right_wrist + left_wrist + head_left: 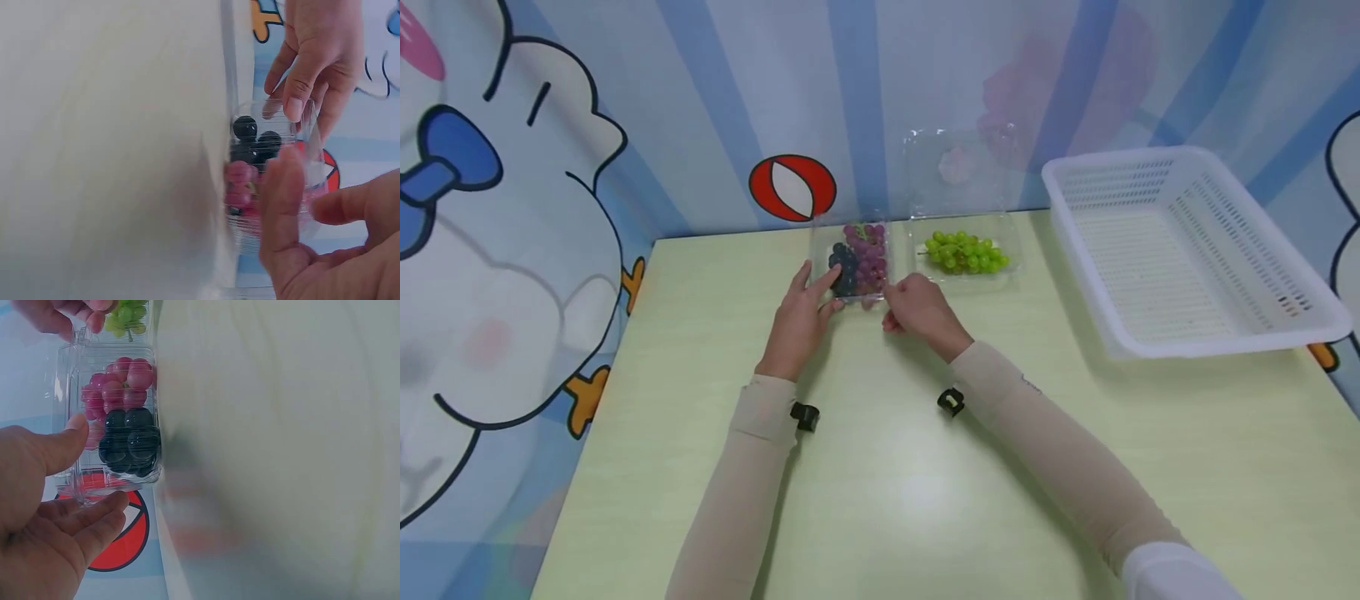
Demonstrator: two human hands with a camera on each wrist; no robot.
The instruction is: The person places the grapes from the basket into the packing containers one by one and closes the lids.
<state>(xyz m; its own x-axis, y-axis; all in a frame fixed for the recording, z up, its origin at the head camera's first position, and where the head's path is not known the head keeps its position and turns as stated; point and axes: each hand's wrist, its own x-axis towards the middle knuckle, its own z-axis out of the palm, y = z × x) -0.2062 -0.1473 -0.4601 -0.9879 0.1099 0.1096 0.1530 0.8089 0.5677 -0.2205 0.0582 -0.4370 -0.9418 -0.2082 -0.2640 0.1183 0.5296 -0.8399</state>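
A clear plastic box (129, 482) with its lid down holds dark grapes (846, 279) and purplish-red grapes (871, 254). My left hand (793, 329) rests against its left side, thumb on the lid and the other fingers fairly straight along the side. At the near right corner, my right hand (925, 308) has its fingers curled and pinches the box's edge between thumb and index finger. To the right, a second clear box (942, 196) stands with its lid raised against the wall, and green grapes (966, 252) lie in its base.
A white slotted basket (1084, 275) stands on the right side of the pale table (880, 492). A wall (700, 142) with cartoon figures and blue stripes rises right behind the boxes.
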